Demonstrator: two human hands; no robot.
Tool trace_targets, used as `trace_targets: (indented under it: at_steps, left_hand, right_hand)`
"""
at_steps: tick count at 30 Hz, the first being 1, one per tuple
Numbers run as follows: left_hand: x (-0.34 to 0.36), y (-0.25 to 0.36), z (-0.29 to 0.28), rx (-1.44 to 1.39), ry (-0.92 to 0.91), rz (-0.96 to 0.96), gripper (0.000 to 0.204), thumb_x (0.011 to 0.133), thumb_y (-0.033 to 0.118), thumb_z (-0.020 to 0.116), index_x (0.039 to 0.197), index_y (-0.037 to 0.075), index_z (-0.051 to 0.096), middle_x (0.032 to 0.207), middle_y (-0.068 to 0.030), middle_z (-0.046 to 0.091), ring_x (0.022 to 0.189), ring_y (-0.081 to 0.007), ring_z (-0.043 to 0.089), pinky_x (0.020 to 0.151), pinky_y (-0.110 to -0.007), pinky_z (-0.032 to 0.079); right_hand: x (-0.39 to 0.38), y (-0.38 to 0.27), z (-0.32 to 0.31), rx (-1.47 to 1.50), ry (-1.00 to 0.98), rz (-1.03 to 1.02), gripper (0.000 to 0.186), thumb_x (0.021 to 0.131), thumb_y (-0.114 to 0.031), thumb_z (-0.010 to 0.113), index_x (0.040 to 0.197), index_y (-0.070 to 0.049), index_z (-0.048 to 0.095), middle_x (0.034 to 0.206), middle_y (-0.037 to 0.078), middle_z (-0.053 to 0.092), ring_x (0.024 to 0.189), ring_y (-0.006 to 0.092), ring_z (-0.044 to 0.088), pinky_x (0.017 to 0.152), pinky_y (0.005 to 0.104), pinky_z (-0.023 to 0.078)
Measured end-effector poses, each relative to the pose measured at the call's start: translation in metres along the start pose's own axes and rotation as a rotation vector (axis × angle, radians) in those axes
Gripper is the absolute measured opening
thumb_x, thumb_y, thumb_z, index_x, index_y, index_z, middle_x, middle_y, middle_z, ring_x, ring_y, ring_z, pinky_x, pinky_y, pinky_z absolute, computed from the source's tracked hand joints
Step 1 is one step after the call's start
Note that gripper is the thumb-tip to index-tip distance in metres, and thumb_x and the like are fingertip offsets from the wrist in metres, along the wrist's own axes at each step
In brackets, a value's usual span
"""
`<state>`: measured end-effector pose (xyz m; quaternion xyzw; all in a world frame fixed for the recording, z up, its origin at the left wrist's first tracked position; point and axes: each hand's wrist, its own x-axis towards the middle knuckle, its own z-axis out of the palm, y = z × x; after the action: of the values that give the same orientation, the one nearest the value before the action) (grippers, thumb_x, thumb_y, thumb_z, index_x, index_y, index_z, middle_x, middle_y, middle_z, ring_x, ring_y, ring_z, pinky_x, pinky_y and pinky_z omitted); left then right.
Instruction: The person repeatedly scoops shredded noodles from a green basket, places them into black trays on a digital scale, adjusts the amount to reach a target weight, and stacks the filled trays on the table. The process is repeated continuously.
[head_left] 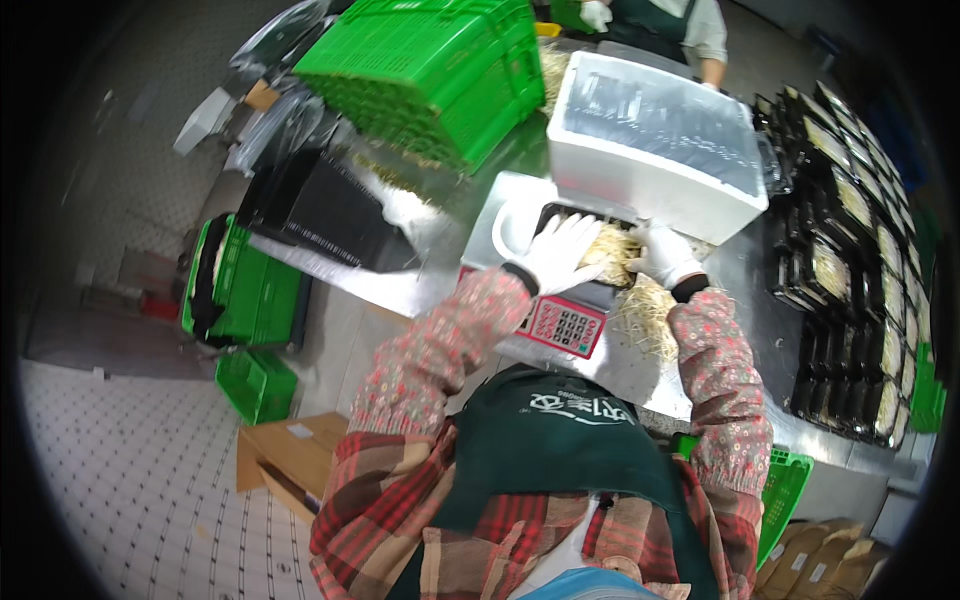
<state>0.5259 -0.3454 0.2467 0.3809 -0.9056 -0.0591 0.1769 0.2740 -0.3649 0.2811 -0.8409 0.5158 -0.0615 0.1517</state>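
Observation:
My left hand [562, 252], white-gloved, lies flat with fingers stretched over the left side of a black tray [598, 296]. Pale, thin-stemmed strands [612, 252] fill the tray; whether they are sprouts or mushrooms I cannot tell. At the tray's right edge my right hand [668, 258], gloved too, has its fingers curled on some of these strands. Beneath the tray is a weighing scale [507, 192] with a white top and a red keypad panel [565, 324]. A loose heap of strands [647, 320] lies on the metal table beside the scale, below my right hand.
A white foam box [640, 182] stands behind the scale, with a large green crate [430, 65] to its left. Empty-looking black trays [325, 215] are stacked at left. Filled black packs [850, 270] pile up at right. Across the table stands another person [650, 25].

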Motion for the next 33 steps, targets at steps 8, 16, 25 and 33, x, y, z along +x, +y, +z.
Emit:
trace_targets:
  at_steps: [8, 16, 25, 33]
  left_hand:
    - [0.003, -0.003, 0.005, -0.085, -0.038, -0.125, 0.076, 0.090, 0.049, 0.056, 0.145, 0.001, 0.037, 0.140, -0.0207, 0.046, 0.123, -0.0385, 0.047, 0.106, -0.051, 0.034]
    - [-0.017, 0.006, -0.045, -0.469, 0.150, -0.245, 0.090, 0.073, 0.020, 0.085, 0.145, -0.002, 0.035, 0.144, -0.0188, 0.043, 0.137, -0.0306, 0.037, 0.116, -0.039, 0.027]
    - [-0.015, -0.004, -0.018, -0.313, 0.205, -0.257, 0.061, 0.094, 0.023, 0.056, 0.145, -0.003, 0.034, 0.142, -0.0270, 0.043, 0.133, -0.0407, 0.040, 0.113, -0.043, 0.031]
    - [-0.002, 0.000, 0.020, 0.061, 0.142, -0.212, 0.043, 0.092, 0.022, 0.052, 0.132, 0.007, 0.056, 0.133, -0.0132, 0.058, 0.123, -0.0334, 0.053, 0.107, -0.048, 0.037]
  right_hand:
    - [-0.011, 0.001, -0.019, 0.112, 0.100, 0.030, 0.013, 0.079, -0.018, 0.069, 0.081, -0.006, 0.073, 0.082, 0.019, 0.069, 0.079, 0.0349, 0.068, 0.072, 0.0422, 0.053]
    - [-0.089, 0.043, -0.061, 0.632, 0.157, 0.426, 0.016, 0.079, -0.014, 0.074, 0.089, -0.002, 0.074, 0.081, 0.017, 0.071, 0.072, 0.0268, 0.068, 0.069, 0.0345, 0.053]
    - [-0.009, -0.057, -0.014, 0.097, 0.479, -0.199, 0.047, 0.083, -0.020, 0.068, 0.125, -0.003, 0.056, 0.126, 0.020, 0.059, 0.119, 0.0368, 0.055, 0.101, 0.0480, 0.042]
    - [0.013, -0.080, 0.074, 0.136, 0.244, 0.173, 0.081, 0.093, -0.060, 0.043, 0.141, 0.006, 0.038, 0.139, 0.032, 0.045, 0.129, 0.0467, 0.042, 0.110, 0.0527, 0.030]
